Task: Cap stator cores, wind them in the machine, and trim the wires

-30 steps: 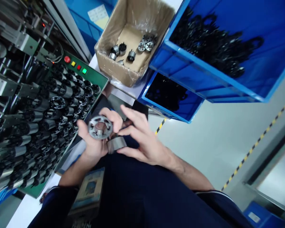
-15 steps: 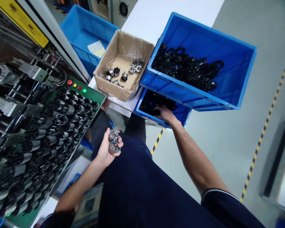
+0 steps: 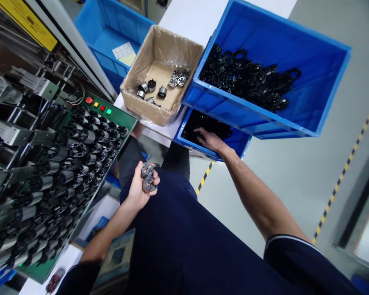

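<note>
Two round metal-and-black parts (image 3: pixel 148 177) lie in my left hand (image 3: pixel 140 187), with its fingers curled around them above my lap. My right hand (image 3: pixel 209 140) reaches into the lower blue bin (image 3: pixel 238 144), over a pile of small black parts (image 3: pixel 192 125). Its fingers are bent and partly spread, and their tips blend into the dark pile, so whether they pinch anything is hidden. Beside that bin, a plastic-lined cardboard box (image 3: pixel 147 112) holds several round metal parts (image 3: pixel 162 92).
An upper blue bin (image 3: pixel 258 127) with black ring-like pieces overhangs the lower one. At left, a machine with a green plate (image 3: pixel 124 119) carries many cylindrical parts (image 3: pixel 78 150) and coloured buttons. Another blue bin (image 3: pixel 110 37) stands behind the box.
The view has shifted slightly. My right hand has moved a little within the lower bin, and its fingers look more spread. My left hand still holds both parts, tilted slightly differently.
</note>
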{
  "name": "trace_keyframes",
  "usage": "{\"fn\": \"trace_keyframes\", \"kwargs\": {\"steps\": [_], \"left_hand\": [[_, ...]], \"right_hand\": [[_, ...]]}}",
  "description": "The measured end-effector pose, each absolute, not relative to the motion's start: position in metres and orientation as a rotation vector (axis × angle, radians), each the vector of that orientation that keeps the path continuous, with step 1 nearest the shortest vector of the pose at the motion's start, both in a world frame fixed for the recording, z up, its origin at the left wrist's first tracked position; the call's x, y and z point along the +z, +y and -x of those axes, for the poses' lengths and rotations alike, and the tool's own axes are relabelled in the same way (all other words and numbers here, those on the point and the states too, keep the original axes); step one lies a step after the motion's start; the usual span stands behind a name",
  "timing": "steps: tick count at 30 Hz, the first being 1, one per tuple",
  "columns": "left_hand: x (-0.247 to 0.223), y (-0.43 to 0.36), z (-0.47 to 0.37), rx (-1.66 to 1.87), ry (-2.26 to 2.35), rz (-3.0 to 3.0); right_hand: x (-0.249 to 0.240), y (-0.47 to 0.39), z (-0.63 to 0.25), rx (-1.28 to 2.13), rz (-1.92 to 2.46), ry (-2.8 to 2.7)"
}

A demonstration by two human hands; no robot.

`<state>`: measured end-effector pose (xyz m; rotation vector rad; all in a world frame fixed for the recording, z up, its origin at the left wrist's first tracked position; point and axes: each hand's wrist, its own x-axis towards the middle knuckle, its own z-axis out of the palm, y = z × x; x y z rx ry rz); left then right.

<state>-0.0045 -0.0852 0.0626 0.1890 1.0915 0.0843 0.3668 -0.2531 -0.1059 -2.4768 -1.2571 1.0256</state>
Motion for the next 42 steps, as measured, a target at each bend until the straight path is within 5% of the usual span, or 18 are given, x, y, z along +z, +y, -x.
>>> {"fn": "trace_keyframes", "kwargs": {"steps": [14, 29, 42], "left_hand": [[0.058, -0.09, 0.012, 0.154, 1.021, -0.37], [0.117, -0.105, -0.017, 0.484, 0.614, -0.958], [0.121, -0.106, 0.001, 0.534, 0.604, -1.122]], "right_hand": [[-0.077, -0.239, -0.355, 0.843, 2.372, -1.137], [0.128, -0.227, -0.167, 0.384, 1.446, -1.113], [0.138, -0.229, -0.152, 0.439, 1.487, -1.063]]}}
